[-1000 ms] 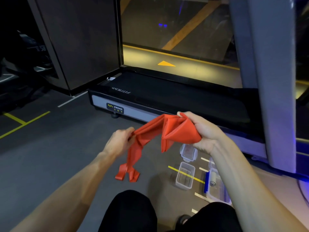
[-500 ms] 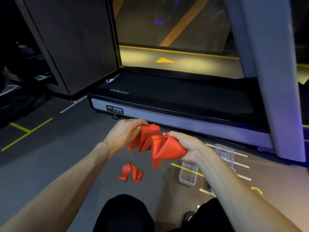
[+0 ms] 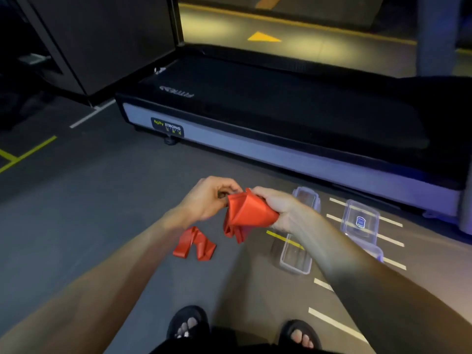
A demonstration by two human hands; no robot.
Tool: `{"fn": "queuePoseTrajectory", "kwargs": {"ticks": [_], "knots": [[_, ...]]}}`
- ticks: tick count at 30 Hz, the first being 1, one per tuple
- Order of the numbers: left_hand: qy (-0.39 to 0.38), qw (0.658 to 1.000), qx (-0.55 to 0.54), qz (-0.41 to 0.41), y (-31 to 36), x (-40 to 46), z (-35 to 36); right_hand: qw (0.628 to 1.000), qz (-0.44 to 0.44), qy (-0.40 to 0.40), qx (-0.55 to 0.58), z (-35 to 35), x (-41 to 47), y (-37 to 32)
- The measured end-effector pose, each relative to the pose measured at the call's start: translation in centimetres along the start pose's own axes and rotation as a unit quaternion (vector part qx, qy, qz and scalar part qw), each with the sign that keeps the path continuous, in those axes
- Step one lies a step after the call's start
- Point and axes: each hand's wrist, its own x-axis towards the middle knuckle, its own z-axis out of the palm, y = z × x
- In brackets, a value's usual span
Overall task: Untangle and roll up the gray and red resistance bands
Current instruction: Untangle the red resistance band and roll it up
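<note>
Head cam, looking down at the gym floor. Both hands are up in front of the body, right next to each other, working the red band (image 3: 246,213). The right hand (image 3: 277,209) has its fingers curled around a bunched-up wad of it, and some loose folds hang down below that hand. The left hand (image 3: 208,198) is touching the same bundle at its left edge, fingertips pinched in on the band's top corner.

There's more red band (image 3: 194,244) lying on the floor below the left wrist, folded over itself in a sort of zigzag. Can't tell if it's connected to the bit in the hands or a separate piece.

To the right on the floor there are clear plastic boxes: an open tub (image 3: 295,256) under the right forearm, a lid (image 3: 307,199) just past the right hand, and another lid with a blue sticker (image 3: 360,222) further right. A treadmill (image 3: 268,111) runs across the back. Feet in black sandals (image 3: 187,324) show at the bottom edge.
</note>
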Motion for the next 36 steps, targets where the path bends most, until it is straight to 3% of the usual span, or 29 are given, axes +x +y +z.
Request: {"fn": "queuePoseTrajectory", "kwargs": {"ticks": [8, 14, 17, 19, 22, 24, 27, 32, 36], "knots": [[0.058, 0.996, -0.003, -0.063, -13.1, 8.5, 4.1, 0.998, 0.0, 0.059, 0.002, -1.1, 17.7, 2.9], [0.129, 0.989, 0.067, 0.023, -16.8, 15.7, 3.0, 0.991, -0.104, 0.073, 0.043, -0.9, 24.1, -0.5], [0.155, 0.98, 0.113, 0.048, -19.8, 17.0, 3.7, 0.993, -0.1, 0.065, 0.021, -1.2, 26.7, 0.7], [0.127, 0.982, 0.135, 0.02, -23.2, 16.2, 5.7, 0.996, -0.066, 0.064, -0.005, -1.6, 29.0, 4.0], [0.023, 0.987, 0.152, -0.052, -28.9, 13.5, 9.6, 0.995, -0.015, 0.081, -0.05, -3.1, 32.6, 10.9], [-0.028, 0.982, 0.152, -0.106, -31.7, 11.5, 11.5, 0.995, 0.028, 0.096, -0.02, -3.3, 32.3, 13.9], [-0.028, 0.981, 0.135, -0.135, -33.9, 9.3, 12.8, 0.99, 0.077, 0.121, 0.005, -3.9, 31.4, 16.6], [-0.007, 0.988, 0.073, -0.135, -33.7, 8.8, 12.3, 0.991, 0.082, 0.095, 0.041, -4.1, 29.3, 17.4], [-0.072, 0.987, 0.069, -0.125, -33.1, 8.4, 11.6, 0.991, 0.091, 0.084, 0.054, -4.4, 25.4, 17.9]]}}
